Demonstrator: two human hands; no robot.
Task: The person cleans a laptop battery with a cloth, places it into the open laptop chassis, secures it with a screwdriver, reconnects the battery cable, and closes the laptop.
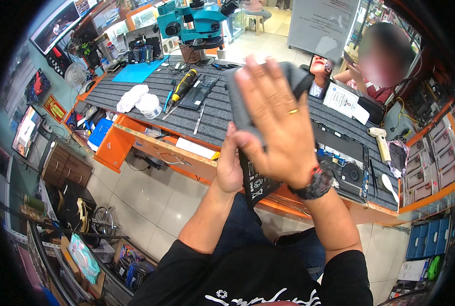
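Right hand [281, 127], printed black slab [258, 182] beneath

And the right hand [281, 130] spreads flat across a dark, flat rectangular pack with white printing [259, 179], just left of an opened black laptop base with a round fan [342, 159]! The left hand [231, 168] supports the pack's left edge. Farther left of the base lies a yellow-and-black screwdriver [184, 85]; right of it, a cream pistol-shaped tool [380, 143].
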